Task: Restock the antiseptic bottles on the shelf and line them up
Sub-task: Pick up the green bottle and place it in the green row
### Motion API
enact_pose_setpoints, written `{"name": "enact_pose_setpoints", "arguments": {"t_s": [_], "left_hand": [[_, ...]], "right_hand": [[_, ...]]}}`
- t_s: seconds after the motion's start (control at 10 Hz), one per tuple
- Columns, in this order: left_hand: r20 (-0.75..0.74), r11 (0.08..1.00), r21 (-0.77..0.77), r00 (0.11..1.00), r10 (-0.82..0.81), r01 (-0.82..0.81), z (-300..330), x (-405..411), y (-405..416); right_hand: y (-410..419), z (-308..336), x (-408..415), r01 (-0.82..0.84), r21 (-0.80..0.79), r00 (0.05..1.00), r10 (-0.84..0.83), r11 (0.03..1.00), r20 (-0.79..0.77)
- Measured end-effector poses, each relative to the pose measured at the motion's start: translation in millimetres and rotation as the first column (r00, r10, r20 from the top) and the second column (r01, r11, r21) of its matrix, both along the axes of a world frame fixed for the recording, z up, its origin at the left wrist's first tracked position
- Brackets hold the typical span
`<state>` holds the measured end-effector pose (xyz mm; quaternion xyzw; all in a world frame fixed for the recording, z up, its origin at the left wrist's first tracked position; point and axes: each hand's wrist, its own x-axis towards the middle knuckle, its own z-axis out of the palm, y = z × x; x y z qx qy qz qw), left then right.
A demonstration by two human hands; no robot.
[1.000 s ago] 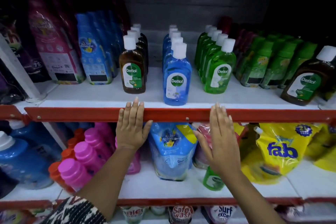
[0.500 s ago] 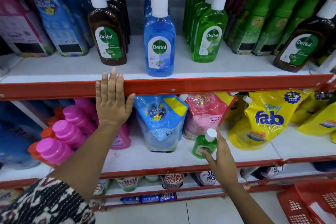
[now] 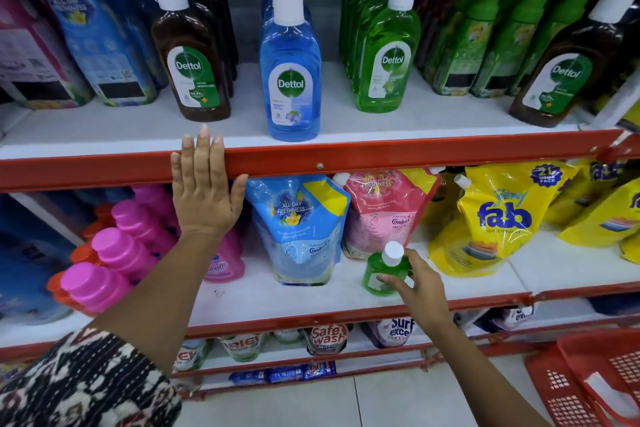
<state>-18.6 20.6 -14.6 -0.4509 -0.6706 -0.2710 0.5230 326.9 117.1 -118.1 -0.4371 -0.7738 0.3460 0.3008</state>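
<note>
So, the left hand [image 3: 204,191] lies flat and spread on the red shelf edge [image 3: 381,154], holding nothing. Over on the lower shelf [image 3: 311,298], the right hand [image 3: 420,284] has its fingers wrapped around a small green bottle [image 3: 382,270] standing upright, white cap up, poking out above the fingers.

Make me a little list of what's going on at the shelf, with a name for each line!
left hand: flat against the red shelf edge, holding nothing
right hand: grip closed on the small green bottle
small green bottle: lower shelf, by the pink pouch
upper shelf rows: brown bottles, blue bottles, green bottles
floor: red basket
</note>
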Motion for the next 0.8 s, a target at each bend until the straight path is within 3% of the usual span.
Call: {"name": "enact_pose_setpoints", "arguments": {"t_s": [0.3, 0.6, 0.8], "left_hand": [[0.007, 1.000, 0.002, 1.000, -0.010, 0.010, 1, 2, -1], [0.005, 1.000, 0.019, 1.000, -0.017, 0.017, 1, 3, -1], [0.012, 0.999, 0.032, 0.999, -0.034, 0.034, 4, 5, -1]], "right_hand": [[-20, 99, 14, -0.017, 0.055, 0.962, 0.031, 0.998, -0.270], [-16, 226, 10, -0.008, 0.169, 0.832, 0.100, 0.986, -0.546], [8, 284, -11, -0.007, 0.253, 0.756, 0.171, 0.967, -0.632]]}}
